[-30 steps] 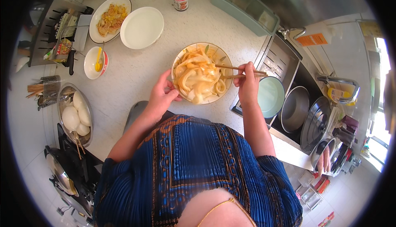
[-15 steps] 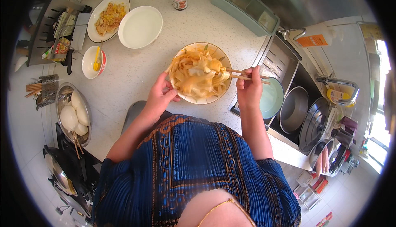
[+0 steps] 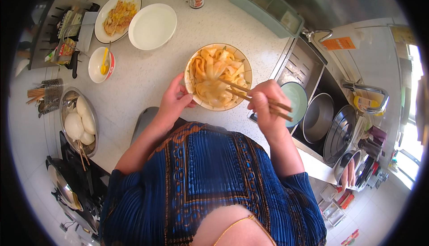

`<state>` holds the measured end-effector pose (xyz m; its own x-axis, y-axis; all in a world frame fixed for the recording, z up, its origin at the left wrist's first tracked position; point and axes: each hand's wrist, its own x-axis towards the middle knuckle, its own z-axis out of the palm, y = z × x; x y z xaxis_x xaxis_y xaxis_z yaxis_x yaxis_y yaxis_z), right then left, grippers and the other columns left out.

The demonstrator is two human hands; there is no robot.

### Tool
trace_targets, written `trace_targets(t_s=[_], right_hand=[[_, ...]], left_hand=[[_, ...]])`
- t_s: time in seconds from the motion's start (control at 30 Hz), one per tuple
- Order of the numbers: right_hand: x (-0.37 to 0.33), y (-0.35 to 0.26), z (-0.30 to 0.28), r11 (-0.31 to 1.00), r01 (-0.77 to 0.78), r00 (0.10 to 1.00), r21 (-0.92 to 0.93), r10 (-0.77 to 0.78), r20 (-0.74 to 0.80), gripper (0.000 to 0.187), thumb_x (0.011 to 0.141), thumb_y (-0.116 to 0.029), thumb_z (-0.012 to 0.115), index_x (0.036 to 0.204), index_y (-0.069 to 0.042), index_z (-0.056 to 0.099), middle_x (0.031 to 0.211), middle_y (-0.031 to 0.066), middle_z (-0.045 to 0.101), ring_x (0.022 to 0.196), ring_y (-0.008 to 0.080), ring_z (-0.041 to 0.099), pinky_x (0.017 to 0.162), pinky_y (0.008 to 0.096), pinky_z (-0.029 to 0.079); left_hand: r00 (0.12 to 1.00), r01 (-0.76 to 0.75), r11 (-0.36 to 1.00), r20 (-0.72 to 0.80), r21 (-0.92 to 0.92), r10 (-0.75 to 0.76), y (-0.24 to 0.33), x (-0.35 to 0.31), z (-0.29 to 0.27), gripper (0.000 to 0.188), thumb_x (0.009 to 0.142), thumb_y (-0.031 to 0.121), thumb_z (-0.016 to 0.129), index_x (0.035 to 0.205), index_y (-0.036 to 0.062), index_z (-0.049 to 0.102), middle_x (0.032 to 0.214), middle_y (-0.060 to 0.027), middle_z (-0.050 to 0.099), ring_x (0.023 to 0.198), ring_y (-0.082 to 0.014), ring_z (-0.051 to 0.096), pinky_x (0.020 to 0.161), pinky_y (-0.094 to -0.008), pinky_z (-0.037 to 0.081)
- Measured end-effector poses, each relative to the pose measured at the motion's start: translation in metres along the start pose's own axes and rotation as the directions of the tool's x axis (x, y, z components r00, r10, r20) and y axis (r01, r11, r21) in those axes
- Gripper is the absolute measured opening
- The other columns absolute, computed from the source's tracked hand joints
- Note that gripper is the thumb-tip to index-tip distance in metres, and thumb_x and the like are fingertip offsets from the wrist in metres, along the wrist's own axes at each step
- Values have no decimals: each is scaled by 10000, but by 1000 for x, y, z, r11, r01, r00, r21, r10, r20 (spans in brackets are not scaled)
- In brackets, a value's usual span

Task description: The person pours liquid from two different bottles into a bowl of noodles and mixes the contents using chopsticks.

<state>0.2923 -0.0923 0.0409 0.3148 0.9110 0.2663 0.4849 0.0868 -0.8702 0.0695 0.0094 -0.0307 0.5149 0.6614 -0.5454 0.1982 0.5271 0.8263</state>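
In front of me on the counter stands a round bowl [image 3: 248, 89] full of wide, sauce-coated noodles [image 3: 225, 67]. My left hand [image 3: 175, 97] grips the bowl's left rim, thumb and fingers against its side. A pair of wooden chopsticks [image 3: 239, 93] is held in my right hand [image 3: 270, 107], closed around their upper part. Their tips are down among the noodles near the middle of the bowl, where the noodles are smeared by motion.
Behind the bowl lie an empty white dish [image 3: 153, 27] and a plate of cooked egg [image 3: 119, 18]. A small bowl with a yellow spoon [image 3: 104, 65] and a steel bowl of dough pieces [image 3: 74, 126] are left. The sink at right holds a pale green bowl [image 3: 295, 100] and a pan [image 3: 318, 117].
My right hand has come nearer to me and turned, so the chopsticks slant from lower right into the noodles. The lifted noodles have sunk into the bowl. My left hand stays at the rim.
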Motion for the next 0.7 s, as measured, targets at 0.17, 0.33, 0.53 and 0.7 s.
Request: trace_targets(t_s=[0.17, 0.33, 0.53, 0.7], right_hand=[[0, 12, 6, 987, -145, 985, -64, 150, 81, 52, 826, -81, 682, 813, -51, 642, 747, 67, 602, 645, 152, 584, 571, 264, 466], [16, -8, -30, 996, -72, 991, -60, 65, -114, 138, 892, -74, 582, 772, -18, 623, 662, 67, 578, 483, 90, 519, 484, 259, 429], [3, 15, 15, 992, -63, 995, -108, 70, 70, 29, 838, -73, 668, 847, -52, 651, 778, 77, 613, 681, 153, 609, 596, 268, 489], [2, 7, -38, 925, -301, 938, 233, 331, -103, 266, 960, -227, 517, 833, -14, 611, 654, 33, 554, 485, 83, 526, 434, 219, 431]], left_hand=[[1000, 19, 1000, -16, 20, -19, -1, 1, 2, 658, 868, 17, 543, 1452, 39, 238, 972, -107, 550, 835, -195, 616, 744, -307, 539], [1000, -16, 999, 3, 49, 16, -15, -3, 5, 627, 890, 39, 552, 1432, 28, 235, 983, -118, 562, 806, -208, 635, 728, -298, 541], [996, 80, 996, 47, 33, -82, -17, -5, 0, 476, 949, 200, 529, 1360, 18, 371, 993, -112, 579, 795, -184, 630, 707, -292, 531], [993, -50, 999, -111, 19, 52, -4, 22, -10, 447, 978, 323, 460, 1320, 36, 470, 985, -59, 590, 851, -134, 575, 712, -280, 500]])
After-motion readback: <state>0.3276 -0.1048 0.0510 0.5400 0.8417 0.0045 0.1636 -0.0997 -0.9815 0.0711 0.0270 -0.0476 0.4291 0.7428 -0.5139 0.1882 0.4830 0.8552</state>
